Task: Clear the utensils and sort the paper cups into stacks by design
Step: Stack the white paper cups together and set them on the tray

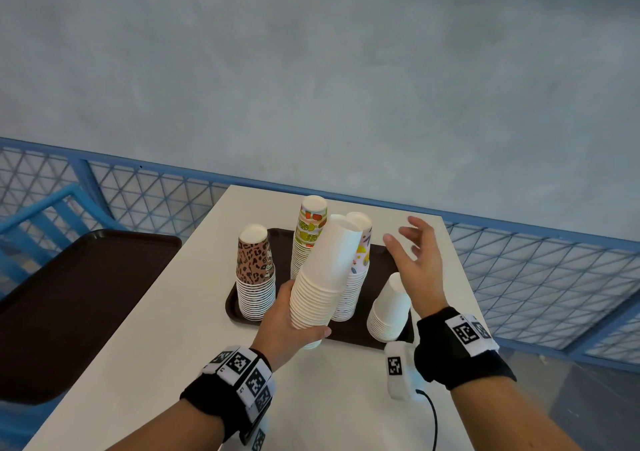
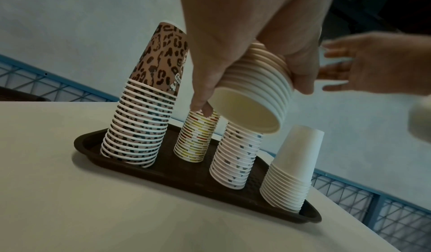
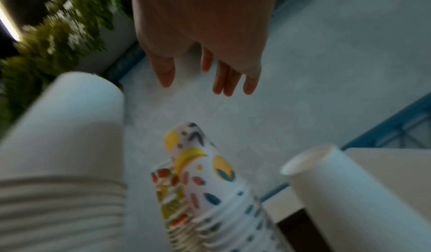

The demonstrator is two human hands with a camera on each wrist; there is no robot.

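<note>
My left hand (image 1: pixel 294 322) grips a tall stack of plain white cups (image 1: pixel 325 274) near its rims and holds it tilted above the brown tray (image 1: pixel 360 333). In the left wrist view the thumb and fingers wrap that held white stack (image 2: pixel 256 97). On the tray stand upside-down stacks: leopard print (image 1: pixel 255 274), fruit print (image 1: pixel 308 232), pastel shapes print (image 1: pixel 356 270) and a shorter plain white stack (image 1: pixel 389 308). My right hand (image 1: pixel 412 253) hovers open, fingers spread, above the short white stack (image 3: pixel 349 191), touching nothing.
The tray lies on a white table (image 1: pixel 156 346) whose far and right edges meet a blue mesh railing (image 1: pixel 536 267). A second dark tray (image 1: pixel 76 298) lies off the table's left side. A white device with a cable (image 1: pixel 401 371) hangs at my right wrist.
</note>
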